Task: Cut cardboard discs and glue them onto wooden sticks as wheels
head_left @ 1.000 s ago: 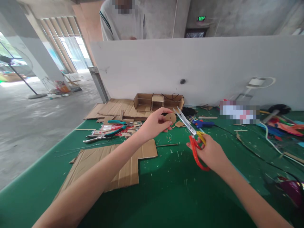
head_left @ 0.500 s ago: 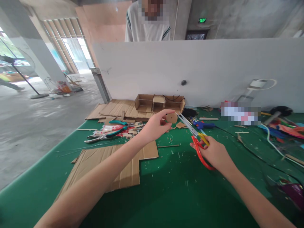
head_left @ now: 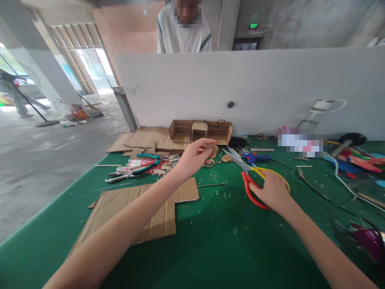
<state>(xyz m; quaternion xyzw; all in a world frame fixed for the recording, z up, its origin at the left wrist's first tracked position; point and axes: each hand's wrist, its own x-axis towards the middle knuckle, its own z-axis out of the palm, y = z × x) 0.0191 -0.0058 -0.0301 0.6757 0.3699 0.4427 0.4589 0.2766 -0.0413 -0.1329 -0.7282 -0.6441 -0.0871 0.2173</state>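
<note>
The left hand (head_left: 192,157) pinches a small round brown cardboard disc (head_left: 213,150) between thumb and fingers, holding it just above the green felt-covered table (head_left: 210,241) near the table's middle. The right hand (head_left: 272,192) rests flat, fingers loosely spread, over the handles of a pair of steel-bladed scissors with one red and one yellow loop handle (head_left: 251,176); whether the fingers actually clasp the handles cannot be told. The scissors lie on the felt with their long axis running from near right to far left, blades slightly apart, tips pointing towards the disc and stopping just beside it.

Left of the hands, a large flat sheet of corrugated brown cardboard with a notched edge (head_left: 141,208) lies on the near side, and teal-handled pliers (head_left: 132,170) sit farther back among scraps. An open cardboard box with compartments (head_left: 200,130) stands against a white partition board (head_left: 255,86) at the table's far edge. A blue glue gun (head_left: 255,157) lies beyond the scissors. Behind the partition stands another person in a white shirt (head_left: 183,38). The room has bare concrete walls and floor, with bright windows at far left.
</note>
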